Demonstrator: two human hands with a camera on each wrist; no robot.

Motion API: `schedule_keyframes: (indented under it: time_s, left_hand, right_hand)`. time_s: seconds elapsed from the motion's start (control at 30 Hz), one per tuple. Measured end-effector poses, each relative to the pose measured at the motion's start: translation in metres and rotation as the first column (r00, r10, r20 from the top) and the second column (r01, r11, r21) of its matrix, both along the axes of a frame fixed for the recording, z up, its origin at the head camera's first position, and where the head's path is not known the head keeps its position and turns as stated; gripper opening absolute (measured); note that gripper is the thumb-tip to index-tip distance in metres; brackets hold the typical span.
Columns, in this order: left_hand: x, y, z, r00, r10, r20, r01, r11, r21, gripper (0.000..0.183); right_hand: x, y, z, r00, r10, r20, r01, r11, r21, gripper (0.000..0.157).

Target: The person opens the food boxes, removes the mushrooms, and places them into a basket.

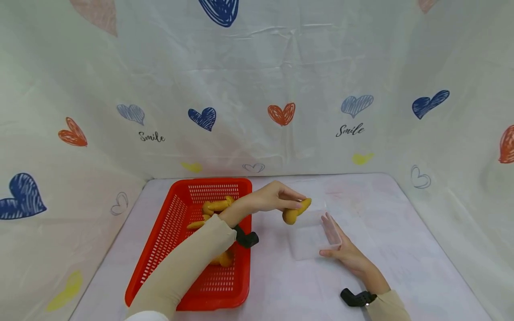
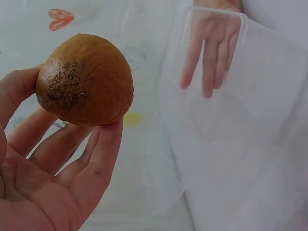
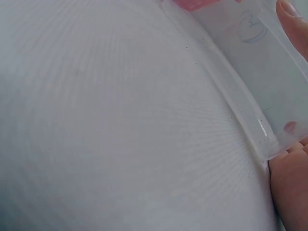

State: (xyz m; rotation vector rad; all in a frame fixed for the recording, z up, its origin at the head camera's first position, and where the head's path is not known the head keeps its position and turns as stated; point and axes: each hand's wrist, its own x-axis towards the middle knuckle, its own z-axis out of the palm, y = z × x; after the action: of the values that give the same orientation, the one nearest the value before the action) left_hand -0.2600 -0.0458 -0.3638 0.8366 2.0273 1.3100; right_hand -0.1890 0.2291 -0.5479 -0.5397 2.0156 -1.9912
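Note:
My left hand pinches a yellow-brown mushroom between thumb and fingers, above the table beside a clear plastic box. In the left wrist view, the mushroom's rounded cap shows dark specks and faces the camera. My right hand grips the box at its right end, thumb on the near side and fingers on the far side. Through the clear wall, the right fingers show in the left wrist view. The right wrist view catches the box's edge and part of that hand.
A red plastic basket with slotted walls stands on the left of the white table, under my left forearm. Several yellow-brown mushrooms lie inside it, partly hidden by the sleeve. A white curtain printed with hearts hangs behind.

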Motion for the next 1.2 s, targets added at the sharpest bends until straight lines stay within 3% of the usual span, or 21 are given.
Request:
schedule_keyframes:
  time_s: [0.43, 0.73, 0.97, 1.2]
  left_hand:
    - [0.008, -0.075, 0.015, 0.999, 0.014, -0.050, -0.018, 0.997, -0.078, 0.040]
    - [0.014, -0.118, 0.016, 0.988, -0.130, -0.078, 0.121, 0.987, -0.104, 0.039]
    - [0.021, -0.150, -0.001, 0.971, -0.233, -0.061, 0.228, 0.971, -0.076, 0.036]
    - [0.031, -0.176, -0.025, 0.959, -0.268, 0.097, 0.273, 0.961, -0.044, 0.035]
  right_hand:
    - [0.004, 0.000, -0.001, 1.000, 0.017, -0.002, -0.017, 1.000, -0.021, 0.105]
    - [0.004, -0.001, 0.002, 1.000, 0.021, -0.016, -0.022, 0.999, -0.034, 0.105]
    - [0.003, -0.002, 0.003, 0.999, 0.025, -0.019, -0.026, 0.999, -0.035, 0.105]
    - [0.001, -0.001, 0.002, 1.000, 0.027, -0.016, -0.028, 0.999, -0.033, 0.105]
